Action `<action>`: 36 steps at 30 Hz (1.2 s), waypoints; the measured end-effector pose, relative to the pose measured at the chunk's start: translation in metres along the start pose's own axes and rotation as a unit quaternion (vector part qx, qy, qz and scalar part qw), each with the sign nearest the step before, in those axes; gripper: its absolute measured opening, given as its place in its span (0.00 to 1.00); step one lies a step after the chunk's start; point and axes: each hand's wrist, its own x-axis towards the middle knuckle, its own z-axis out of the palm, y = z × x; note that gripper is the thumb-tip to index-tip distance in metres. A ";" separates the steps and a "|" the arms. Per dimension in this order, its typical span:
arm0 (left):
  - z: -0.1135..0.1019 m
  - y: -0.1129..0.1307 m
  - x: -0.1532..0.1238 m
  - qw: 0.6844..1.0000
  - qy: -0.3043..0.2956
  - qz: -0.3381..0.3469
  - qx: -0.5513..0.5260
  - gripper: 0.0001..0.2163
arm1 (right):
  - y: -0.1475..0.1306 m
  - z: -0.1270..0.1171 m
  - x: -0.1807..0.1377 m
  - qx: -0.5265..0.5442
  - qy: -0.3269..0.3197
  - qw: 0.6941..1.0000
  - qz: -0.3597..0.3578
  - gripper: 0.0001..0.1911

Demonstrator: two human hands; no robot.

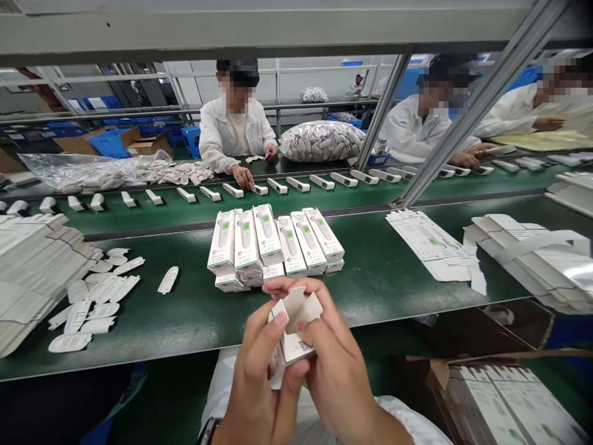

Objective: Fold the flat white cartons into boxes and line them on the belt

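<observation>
**Both hands, partly closed, at the near edge of the work surface.** The left hand (259, 371) and right hand (336, 364) hold a small white carton (291, 346) between them, above the front edge of the green-topped bench (157, 327). The carton's open end faces up, with its cardboard flaps (301, 309) spread. The right-hand fingers (296, 287) curl over the top, and the left thumb (273, 324) presses against the side.

Just beyond the fingertips lies a block of white thermometer boxes (273, 241), some upright and some lying flat; only a narrow strip of green mat separates them from the hands in this view. Left of the hands, well apart, are scattered white moulded pieces (95, 309), with a stack of flattened cartons (32, 272) farther out. To the right are flat carton blanks (430, 244) and a larger stack (523, 259).

The fingers hide much of the carton, and its small print cannot be read. A wristwatch (209, 429) on the left wrist is cut off by the lower frame edge.
</observation>
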 end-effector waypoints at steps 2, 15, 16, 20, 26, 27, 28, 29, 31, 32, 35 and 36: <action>-0.017 -0.005 0.001 0.998 -0.055 -0.009 0.022 0.25 | -0.009 -0.008 0.004 0.006 -0.041 0.998 0.050 0.18; -0.049 -0.010 0.017 0.986 -0.132 -0.099 -0.022 0.14 | -0.004 -0.029 0.036 0.053 -0.251 0.966 0.024 0.09; -0.047 -0.011 0.016 0.987 -0.122 -0.102 -0.005 0.15 | -0.004 -0.028 0.034 0.018 -0.230 0.973 0.013 0.11; -0.038 -0.011 0.008 0.989 -0.059 -0.131 0.027 0.22 | -0.010 -0.036 0.022 -0.206 -0.227 0.950 -0.058 0.21; -0.026 -0.012 0.000 0.990 -0.011 -0.137 0.032 0.23 | -0.004 -0.043 0.022 -0.280 -0.157 0.934 -0.159 0.29; -0.027 -0.013 0.000 0.990 -0.027 -0.115 0.076 0.26 | -0.004 -0.042 0.023 -0.226 -0.148 0.952 -0.140 0.26; -0.029 -0.013 0.001 0.987 -0.044 -0.089 0.125 0.29 | -0.004 -0.041 0.025 -0.170 -0.155 0.967 -0.105 0.22; -0.032 -0.014 0.001 0.982 -0.062 -0.062 0.169 0.31 | -0.005 -0.040 0.026 -0.121 -0.171 0.976 -0.066 0.19; -0.038 -0.014 0.003 0.974 -0.068 -0.014 0.214 0.32 | -0.009 -0.038 0.028 -0.059 -0.199 0.978 0.003 0.13; -0.041 -0.014 0.004 0.974 -0.069 0.000 0.216 0.32 | -0.011 -0.037 0.029 -0.041 -0.204 0.978 0.028 0.13; -0.048 -0.015 0.009 0.975 -0.066 0.043 0.207 0.33 | -0.014 -0.036 0.032 0.008 -0.196 0.975 0.101 0.23; -0.048 -0.017 0.010 0.974 -0.066 0.058 0.207 0.33 | -0.014 -0.036 0.033 0.016 -0.199 0.972 0.122 0.27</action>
